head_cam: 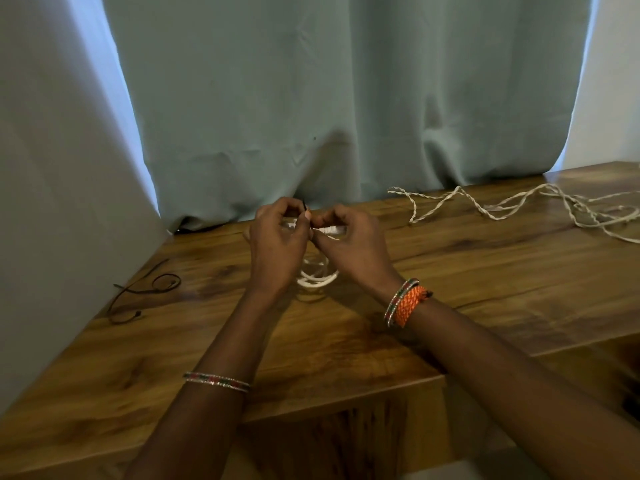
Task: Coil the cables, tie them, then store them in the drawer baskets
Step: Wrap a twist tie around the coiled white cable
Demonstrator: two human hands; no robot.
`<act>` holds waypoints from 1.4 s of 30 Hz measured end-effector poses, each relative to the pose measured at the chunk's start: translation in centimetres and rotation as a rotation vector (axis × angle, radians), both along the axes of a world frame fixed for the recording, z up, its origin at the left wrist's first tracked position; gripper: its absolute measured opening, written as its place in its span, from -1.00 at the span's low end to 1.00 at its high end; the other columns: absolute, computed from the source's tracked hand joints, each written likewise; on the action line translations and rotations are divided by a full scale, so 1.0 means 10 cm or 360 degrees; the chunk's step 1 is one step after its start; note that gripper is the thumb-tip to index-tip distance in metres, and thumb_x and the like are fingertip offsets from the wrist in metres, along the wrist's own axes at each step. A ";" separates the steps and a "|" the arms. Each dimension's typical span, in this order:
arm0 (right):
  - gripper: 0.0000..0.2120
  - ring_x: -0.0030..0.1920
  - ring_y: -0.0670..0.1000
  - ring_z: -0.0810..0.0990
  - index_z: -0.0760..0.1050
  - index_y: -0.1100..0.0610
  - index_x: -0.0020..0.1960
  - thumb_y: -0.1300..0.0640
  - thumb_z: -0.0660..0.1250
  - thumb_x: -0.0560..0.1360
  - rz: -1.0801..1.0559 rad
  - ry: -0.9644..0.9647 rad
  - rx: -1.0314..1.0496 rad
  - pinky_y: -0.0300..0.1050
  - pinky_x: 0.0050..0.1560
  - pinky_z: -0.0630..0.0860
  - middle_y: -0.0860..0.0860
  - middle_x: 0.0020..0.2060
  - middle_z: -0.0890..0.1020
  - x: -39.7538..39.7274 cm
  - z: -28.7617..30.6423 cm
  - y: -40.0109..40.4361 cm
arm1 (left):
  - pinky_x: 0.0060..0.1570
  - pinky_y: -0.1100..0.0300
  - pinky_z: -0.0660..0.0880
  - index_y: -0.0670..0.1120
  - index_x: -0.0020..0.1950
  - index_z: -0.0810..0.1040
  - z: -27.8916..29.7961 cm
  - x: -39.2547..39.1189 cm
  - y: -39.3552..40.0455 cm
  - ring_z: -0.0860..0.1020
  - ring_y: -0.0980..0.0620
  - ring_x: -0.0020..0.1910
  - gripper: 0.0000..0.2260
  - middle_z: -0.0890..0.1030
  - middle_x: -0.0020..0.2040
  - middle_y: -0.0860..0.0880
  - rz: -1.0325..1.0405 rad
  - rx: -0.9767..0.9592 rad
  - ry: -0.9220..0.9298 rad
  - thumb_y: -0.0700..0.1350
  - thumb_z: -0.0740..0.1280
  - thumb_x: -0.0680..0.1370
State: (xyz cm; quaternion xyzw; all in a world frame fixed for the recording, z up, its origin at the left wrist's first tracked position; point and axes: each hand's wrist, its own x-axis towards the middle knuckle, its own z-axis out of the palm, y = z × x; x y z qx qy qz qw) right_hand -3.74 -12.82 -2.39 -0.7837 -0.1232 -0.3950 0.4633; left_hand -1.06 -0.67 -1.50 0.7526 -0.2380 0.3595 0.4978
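Centre frame: left hand (277,237) and right hand (353,244) pinch the white cable coil (317,277); loops hang downward below both, connector end horizontal between fingertips, above the desk (485,271).

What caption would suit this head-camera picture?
Both hands, left and right, hold a coiled white cable above a wooden table.

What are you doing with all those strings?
A person is bundling a coiled white cable over a wooden table. The left hand and right hand both grip it, and the left pinches a thin black tie. A loose twisted white cable and a thin dark cord lie uncoiled.
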 end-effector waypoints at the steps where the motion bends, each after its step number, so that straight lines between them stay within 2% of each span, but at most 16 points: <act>1: -0.88 -0.08 -0.21 0.60 0.56 -0.08 -0.16 -0.09 0.42 0.37 -0.0022 -0.0014 -0.0024 0.15 0.09 0.51 -0.24 -0.23 0.63 0.00 -0.01 0.00 | -0.01 0.02 0.50 0.06 -0.15 0.52 0.00 0.00 -0.01 0.58 0.03 -0.08 -0.96 0.61 -0.16 -0.01 -0.0030 -0.0027 0.0035 -0.08 0.31 0.46; 5: -0.89 -0.03 -0.12 0.54 0.50 -0.08 -0.17 -0.07 0.40 0.40 -0.0237 -0.0121 -0.0197 0.13 0.23 0.27 -0.23 -0.23 0.59 -0.04 0.02 0.02 | -0.12 0.34 0.40 -0.01 -0.17 0.49 0.02 -0.09 -0.05 0.49 0.20 -0.20 -0.89 0.54 -0.23 0.09 -0.0158 -0.0208 0.0023 -0.23 0.30 0.47; 7: -0.87 -0.04 -0.07 0.50 0.51 -0.07 -0.17 -0.10 0.37 0.40 -0.0342 -0.0218 -0.0296 0.11 0.22 0.20 -0.22 -0.21 0.59 -0.07 0.04 0.07 | -0.04 0.22 0.45 0.13 -0.21 0.44 0.03 -0.10 -0.04 0.51 0.10 -0.13 -0.79 0.51 -0.26 0.15 -0.0088 -0.0183 -0.0016 -0.21 0.26 0.44; 10: -0.88 -0.08 -0.01 0.48 0.48 -0.07 -0.20 -0.11 0.34 0.38 -0.0445 -0.0359 -0.0414 0.12 0.15 0.20 -0.18 -0.23 0.57 -0.07 0.03 0.10 | 0.10 -0.19 0.41 0.21 -0.27 0.40 0.06 -0.15 -0.07 0.48 -0.05 0.02 -0.76 0.51 -0.25 0.17 0.0081 -0.0090 0.0000 -0.17 0.24 0.42; 16: -0.86 -0.02 0.03 0.47 0.55 -0.03 -0.17 -0.09 0.35 0.40 -0.0611 -0.0417 -0.0616 0.13 0.18 0.16 -0.14 -0.19 0.60 -0.02 -0.01 0.02 | 0.05 -0.25 0.44 0.23 -0.30 0.43 0.01 -0.17 -0.10 0.53 -0.11 -0.01 -0.83 0.56 -0.24 0.07 0.0099 -0.0121 0.0067 -0.08 0.25 0.37; 17: -0.87 0.00 0.03 0.47 0.56 -0.04 -0.16 -0.08 0.37 0.40 -0.0608 -0.0384 -0.0616 0.13 0.19 0.15 -0.14 -0.19 0.61 -0.02 -0.02 0.02 | 0.03 -0.21 0.47 0.22 -0.29 0.44 0.00 -0.16 -0.09 0.54 -0.12 -0.04 -0.82 0.56 -0.26 0.07 0.0093 -0.0123 0.0077 -0.10 0.26 0.37; 19: -0.89 0.03 0.04 0.46 0.55 -0.04 -0.15 -0.06 0.38 0.39 -0.0613 -0.0279 -0.0556 0.14 0.21 0.12 -0.12 -0.16 0.62 0.01 -0.01 -0.03 | -0.08 0.08 0.50 0.16 -0.29 0.43 0.00 -0.17 -0.11 0.54 -0.07 -0.14 -0.75 0.52 -0.31 0.09 0.0001 -0.0201 0.0102 -0.23 0.26 0.41; 21: -0.93 0.01 0.05 0.49 0.53 -0.01 -0.17 0.01 0.38 0.38 -0.0551 -0.0124 -0.0420 0.10 0.21 0.15 -0.09 -0.20 0.63 0.07 -0.01 -0.18 | -0.22 0.31 0.41 0.08 -0.26 0.40 -0.01 -0.18 -0.10 0.49 0.06 -0.27 -0.67 0.47 -0.33 0.08 -0.0082 -0.0288 0.0051 -0.37 0.21 0.46; 23: -0.95 -0.10 0.04 0.55 0.52 0.05 -0.21 0.12 0.39 0.39 -0.0362 0.0001 -0.0334 0.06 0.12 0.33 -0.06 -0.27 0.61 0.13 -0.05 -0.34 | -0.25 0.38 0.40 0.06 -0.26 0.39 0.01 -0.12 -0.02 0.50 0.14 -0.31 -0.66 0.48 -0.33 0.09 -0.0060 -0.0322 0.0031 -0.40 0.21 0.48; 26: -0.97 -0.24 0.05 0.59 0.54 0.22 -0.20 0.29 0.37 0.41 -0.0057 0.0301 -0.0298 0.03 -0.13 0.55 0.05 -0.30 0.62 0.20 -0.19 -0.45 | -0.26 0.37 0.43 0.04 -0.29 0.42 -0.04 0.10 0.09 0.50 0.31 -0.41 -0.67 0.52 -0.35 0.07 -0.0088 -0.0249 0.0243 -0.38 0.25 0.49; 29: -0.90 -0.29 -0.06 0.56 0.51 0.21 -0.17 0.38 0.34 0.43 0.0060 0.0566 -0.0303 -0.23 -0.23 0.51 -0.01 -0.31 0.59 0.24 -0.27 -0.48 | -0.32 0.24 0.45 0.04 -0.29 0.44 -0.11 0.18 0.09 0.50 0.21 -0.40 -0.69 0.55 -0.32 0.04 -0.0076 -0.0140 0.0372 -0.35 0.27 0.51; 31: -0.86 -0.31 -0.12 0.51 0.47 0.16 -0.17 0.37 0.35 0.42 0.0034 0.0577 -0.0281 -0.45 -0.33 0.41 -0.04 -0.32 0.54 0.24 -0.26 -0.50 | -0.36 0.36 0.43 0.04 -0.29 0.42 -0.13 0.18 0.05 0.48 0.16 -0.35 -0.69 0.54 -0.31 0.06 -0.0062 -0.0088 0.0371 -0.35 0.26 0.51; 33: -0.87 -0.33 -0.13 0.48 0.48 0.17 -0.19 0.36 0.36 0.40 -0.0040 0.0517 -0.0238 -0.51 -0.37 0.37 -0.01 -0.32 0.54 0.24 -0.25 -0.53 | -0.38 0.52 0.35 0.01 -0.26 0.42 -0.12 0.17 0.02 0.46 0.19 -0.31 -0.71 0.51 -0.29 0.08 -0.0044 -0.0017 0.0366 -0.37 0.25 0.50; 36: -0.87 -0.30 -0.07 0.50 0.51 0.18 -0.19 0.38 0.33 0.39 -0.0077 0.0485 -0.0178 -0.50 -0.35 0.38 0.00 -0.30 0.56 0.26 -0.26 -0.58 | -0.34 0.56 0.32 -0.10 -0.13 0.47 -0.10 0.21 0.02 0.45 0.14 -0.27 -0.82 0.51 -0.22 0.02 0.0080 0.0115 0.0321 -0.38 0.24 0.48; 39: -0.94 -0.25 -0.05 0.54 0.54 0.22 -0.18 0.35 0.33 0.42 -0.0129 0.0536 -0.0230 -0.46 -0.32 0.42 0.06 -0.26 0.62 0.28 -0.28 -0.60 | -0.29 0.51 0.34 -0.16 -0.06 0.49 -0.08 0.25 0.08 0.49 0.02 -0.17 -0.82 0.52 -0.16 -0.07 0.0211 -0.0013 0.0320 -0.40 0.22 0.45; 42: -0.93 -0.22 0.03 0.55 0.54 0.24 -0.18 0.24 0.31 0.41 -0.0343 0.0522 -0.0303 -0.11 -0.20 0.52 0.11 -0.24 0.62 0.28 -0.28 -0.57 | -0.20 0.29 0.45 -0.12 -0.07 0.44 -0.04 0.17 0.14 0.50 0.07 -0.19 -0.86 0.49 -0.17 -0.06 0.0351 -0.0168 0.0416 -0.34 0.29 0.48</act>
